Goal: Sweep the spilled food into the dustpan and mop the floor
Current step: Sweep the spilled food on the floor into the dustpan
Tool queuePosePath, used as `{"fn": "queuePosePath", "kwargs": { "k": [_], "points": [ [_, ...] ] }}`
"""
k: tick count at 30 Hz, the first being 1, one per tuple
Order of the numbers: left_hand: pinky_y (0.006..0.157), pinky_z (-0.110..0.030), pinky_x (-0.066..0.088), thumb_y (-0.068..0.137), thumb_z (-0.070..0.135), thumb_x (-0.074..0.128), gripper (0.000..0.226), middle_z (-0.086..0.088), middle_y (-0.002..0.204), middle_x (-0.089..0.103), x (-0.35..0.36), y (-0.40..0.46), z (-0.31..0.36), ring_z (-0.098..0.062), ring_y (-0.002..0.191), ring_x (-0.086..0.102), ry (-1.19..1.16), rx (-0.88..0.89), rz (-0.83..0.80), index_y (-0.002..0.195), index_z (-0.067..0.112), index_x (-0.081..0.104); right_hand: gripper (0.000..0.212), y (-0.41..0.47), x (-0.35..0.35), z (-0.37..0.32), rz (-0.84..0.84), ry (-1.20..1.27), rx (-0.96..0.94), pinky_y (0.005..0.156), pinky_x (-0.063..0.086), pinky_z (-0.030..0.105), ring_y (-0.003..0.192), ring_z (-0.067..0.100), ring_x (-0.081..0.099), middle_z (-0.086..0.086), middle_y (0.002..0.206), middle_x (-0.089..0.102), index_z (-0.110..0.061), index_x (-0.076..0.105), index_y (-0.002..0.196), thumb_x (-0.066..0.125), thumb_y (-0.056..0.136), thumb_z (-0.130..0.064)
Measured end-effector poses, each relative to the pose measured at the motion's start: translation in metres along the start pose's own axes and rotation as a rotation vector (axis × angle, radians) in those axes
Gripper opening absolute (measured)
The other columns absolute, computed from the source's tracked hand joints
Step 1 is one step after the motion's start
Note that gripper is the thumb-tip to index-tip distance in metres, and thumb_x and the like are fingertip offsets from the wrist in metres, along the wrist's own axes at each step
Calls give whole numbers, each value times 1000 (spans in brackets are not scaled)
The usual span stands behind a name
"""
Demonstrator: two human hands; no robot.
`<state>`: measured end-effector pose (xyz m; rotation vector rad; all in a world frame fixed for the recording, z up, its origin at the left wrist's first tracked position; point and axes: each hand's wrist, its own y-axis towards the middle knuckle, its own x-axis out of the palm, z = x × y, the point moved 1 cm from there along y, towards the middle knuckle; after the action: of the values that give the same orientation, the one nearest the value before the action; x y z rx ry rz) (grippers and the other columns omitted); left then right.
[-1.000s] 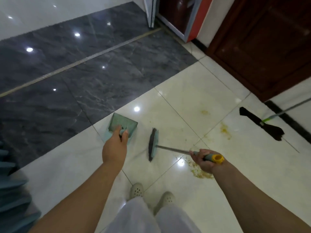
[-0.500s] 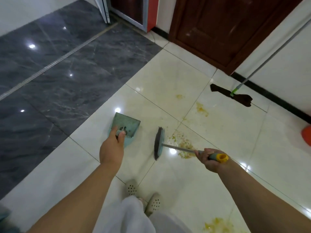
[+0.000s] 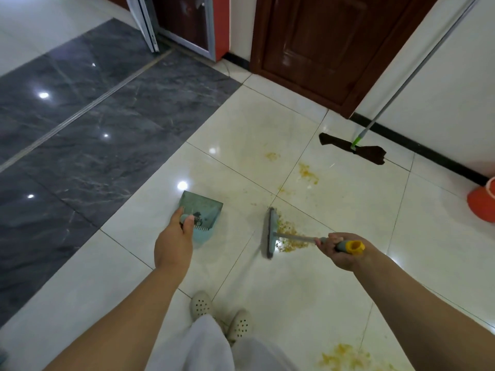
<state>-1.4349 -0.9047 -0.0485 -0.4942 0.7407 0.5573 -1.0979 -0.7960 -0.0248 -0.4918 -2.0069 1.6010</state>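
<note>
My left hand (image 3: 173,245) grips the handle of a small teal dustpan (image 3: 202,210) that rests on the cream tiles, its mouth pointing away from me. My right hand (image 3: 338,251) holds the yellow-capped handle of a short teal brush (image 3: 270,232). The brush head stands on the floor to the right of the dustpan, with a gap between them. Yellow-brown spilled food (image 3: 292,236) lies just right of the brush head, under its shaft. More patches of spilled food (image 3: 308,171) lie farther off, and another spilled patch (image 3: 345,356) is at the bottom edge near my right arm.
A mop (image 3: 353,147) with a dark head and a green-jointed pole leans against the white wall at the right. An orange bucket (image 3: 482,203) stands at the right edge. A brown door (image 3: 326,44) is ahead, dark grey tiles (image 3: 93,124) to the left. My feet (image 3: 219,314) are below the dustpan.
My view has swung to the right, bringing the mop, wall and orange bucket further in. The brush head now sits left of the food pile. The dustpan stays in my left hand.
</note>
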Motion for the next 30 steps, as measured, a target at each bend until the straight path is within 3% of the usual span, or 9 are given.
{"fn": "queuePosePath", "kwargs": {
  "k": [4,8,13,16,20,22,30],
  "points": [
    [67,-29,43,98,43,34,48,-14,107,68,-2,-2,1,-31,95,63,2,-6,25,140,21,42,24,-6,10,8,-47,15,28,27,38,15,22,13,36,28,88,49,5,39,120,40,99,-5],
    [67,-31,44,99,43,34,48,-13,103,68,-9,5,0,-32,92,62,-2,-11,38,141,21,41,42,1,21,28,-41,79,39,30,39,14,45,8,38,32,107,50,6,35,138,39,97,0],
    [64,-31,43,99,42,33,47,-13,99,67,-24,27,-10,-31,86,60,-15,-25,69,140,21,42,48,12,55,53,-33,-5,78,26,37,14,22,13,36,29,92,48,5,28,145,38,98,0],
    [65,-31,42,99,42,32,47,-13,101,67,-37,43,-22,-31,88,61,-29,-51,90,140,21,41,41,11,90,68,-58,-74,79,27,37,13,22,13,36,30,90,48,6,33,137,38,97,1],
    [65,-33,45,100,41,30,48,-14,101,68,-61,79,-41,-32,86,61,-24,-69,85,142,21,38,20,13,145,98,-118,-139,131,29,38,13,24,13,37,33,89,50,14,39,112,38,96,2],
    [64,-34,46,100,42,30,48,-14,96,67,-80,104,-52,-30,80,59,-12,-70,73,143,22,38,19,18,178,118,-142,-165,162,29,39,15,25,14,38,34,89,51,16,40,104,37,97,-1],
    [59,-30,38,99,44,31,49,-16,100,68,-158,213,-101,-26,75,55,-19,-106,109,143,24,37,23,51,315,209,-178,-226,302,29,40,14,27,15,42,31,91,50,18,41,107,36,96,-2]
  ]
}}
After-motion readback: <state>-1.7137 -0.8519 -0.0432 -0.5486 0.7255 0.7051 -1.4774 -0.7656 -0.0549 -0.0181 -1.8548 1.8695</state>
